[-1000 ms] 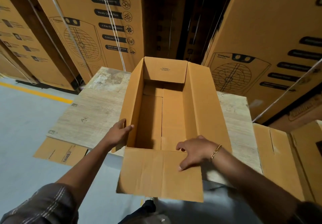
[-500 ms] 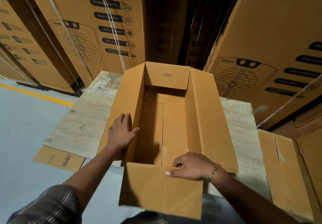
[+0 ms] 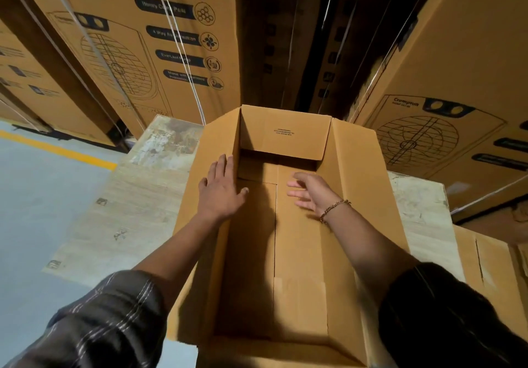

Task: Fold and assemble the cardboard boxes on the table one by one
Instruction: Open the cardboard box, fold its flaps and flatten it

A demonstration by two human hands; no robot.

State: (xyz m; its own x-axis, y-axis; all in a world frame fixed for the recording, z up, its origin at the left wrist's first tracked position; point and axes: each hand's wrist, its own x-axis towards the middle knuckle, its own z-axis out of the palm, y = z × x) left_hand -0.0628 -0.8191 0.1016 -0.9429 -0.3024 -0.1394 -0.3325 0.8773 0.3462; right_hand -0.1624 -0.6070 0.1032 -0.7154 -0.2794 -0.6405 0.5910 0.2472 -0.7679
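A long open brown cardboard box [image 3: 354, 184] stands on the pale wooden table [image 3: 143, 201], its four top flaps up or spread outward. My left hand [image 3: 221, 190] lies flat, fingers spread, over the left flap's top edge, thumb hooked inside. My right hand [image 3: 311, 191], with a bracelet on the wrist, reaches down inside the box with fingers apart, above the bottom flaps and their centre seam [image 3: 275, 224]. Neither hand grips anything. The far end flap [image 3: 283, 136] stands upright with small print on it.
Tall printed appliance cartons [image 3: 160, 44] are stacked behind the table on the left and on the right [image 3: 445, 87], with a dark gap between. Flat cardboard sheets [image 3: 491, 270] lie at the right. Grey floor with a yellow line [image 3: 57, 147] is on the left.
Both hands moved forward from the near end of the box: the left slid along the left flap, the right left the near flap and reached inside. The view moved closer over the box.
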